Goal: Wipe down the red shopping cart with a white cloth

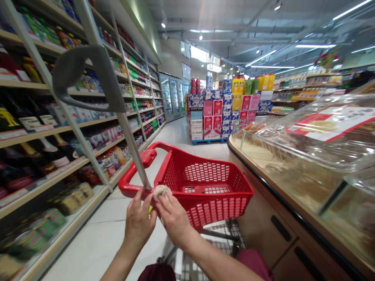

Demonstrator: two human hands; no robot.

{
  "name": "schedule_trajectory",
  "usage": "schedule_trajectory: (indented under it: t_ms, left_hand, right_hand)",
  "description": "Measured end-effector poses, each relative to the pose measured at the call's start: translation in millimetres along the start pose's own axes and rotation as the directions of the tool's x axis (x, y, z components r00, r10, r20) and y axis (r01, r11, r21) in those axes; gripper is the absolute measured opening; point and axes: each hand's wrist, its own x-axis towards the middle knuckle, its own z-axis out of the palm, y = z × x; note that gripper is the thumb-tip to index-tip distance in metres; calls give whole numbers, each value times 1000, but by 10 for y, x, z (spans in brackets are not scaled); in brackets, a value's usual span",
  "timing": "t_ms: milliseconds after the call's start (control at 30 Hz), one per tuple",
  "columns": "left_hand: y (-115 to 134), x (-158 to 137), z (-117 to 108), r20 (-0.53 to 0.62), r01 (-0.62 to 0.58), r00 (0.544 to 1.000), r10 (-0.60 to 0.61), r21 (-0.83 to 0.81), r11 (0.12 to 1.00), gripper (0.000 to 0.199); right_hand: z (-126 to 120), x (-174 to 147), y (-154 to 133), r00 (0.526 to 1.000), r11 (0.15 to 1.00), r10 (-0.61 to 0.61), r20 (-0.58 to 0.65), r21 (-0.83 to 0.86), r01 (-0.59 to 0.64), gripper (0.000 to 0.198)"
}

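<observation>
A red plastic shopping cart basket with perforated walls stands in front of me, nothing visible inside. A grey metal post rises from its near left corner to a dark grey loop handle. My right hand is closed on a crumpled whitish cloth, pressed to the red rim beside the post's foot. Just left of it, my left hand touches the rim by the post, its fingers apart and stretched upward. Between the hands a small yellow patch shows on the cart. The right fingertips partly cover the cloth.
Shelves of bottles and cans line the left side. Close on the right is a wooden display counter bearing clear plastic food packs. Ahead, stacked drink cartons sit on a blue pallet, with glass-door fridges farther back.
</observation>
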Motion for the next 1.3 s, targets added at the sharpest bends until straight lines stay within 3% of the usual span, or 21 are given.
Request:
schedule_trajectory:
  t_ms: [100, 167, 300, 400, 600, 800, 967, 1067, 1200, 1300]
  left_hand:
    - [-20, 10, -14, 14, 7, 1000, -7, 9, 1000, 36]
    - [-34, 23, -20, 21, 14, 1000, -14, 5, 1000, 36]
    - [-11, 52, -27, 12, 61, 998, -61, -11, 998, 33]
    - [55, 45, -39, -8, 100, 995, -100, -29, 995, 34]
    - [300, 28, 43, 57, -23, 998, 29, -105, 994, 39]
    - [566, 209, 200, 260, 4, 965, 5, -36, 999, 46]
    - [568, 239, 199, 274, -5, 962, 12, -28, 1000, 48]
    - [575, 267, 193, 293, -4, 956, 12, -28, 1000, 47]
    - [732, 326, 275, 362, -5, 932, 27, -63, 998, 45]
    - [857, 308, 372, 380, -40, 922, 76, -102, 994, 47]
  right_hand:
    - [157, -502, 36, 1000, 1000, -20, -13, -11, 20, 28]
    - [80, -705, 148, 1000, 1000, -20, 1, -21, 20, 29]
    - [-305, -482, 366, 997, 997, 55, -50, -45, -58, 38]
    - [-378, -284, 431, 991, 992, 93, -91, -76, -100, 40]
    - [-86, -787, 367, 999, 996, -29, 24, -80, 31, 32]
    - [-296, -681, 551, 995, 993, 87, -50, -78, -91, 36]
    - [-232, -968, 704, 994, 981, 110, 21, -161, -105, 35]
    - [-321, -1060, 764, 989, 981, 141, 36, -138, -135, 39]
    - [-468, -1019, 891, 988, 977, 153, 14, -154, -149, 39]
    - [-468, -1157, 930, 990, 976, 112, 89, -196, -93, 34]
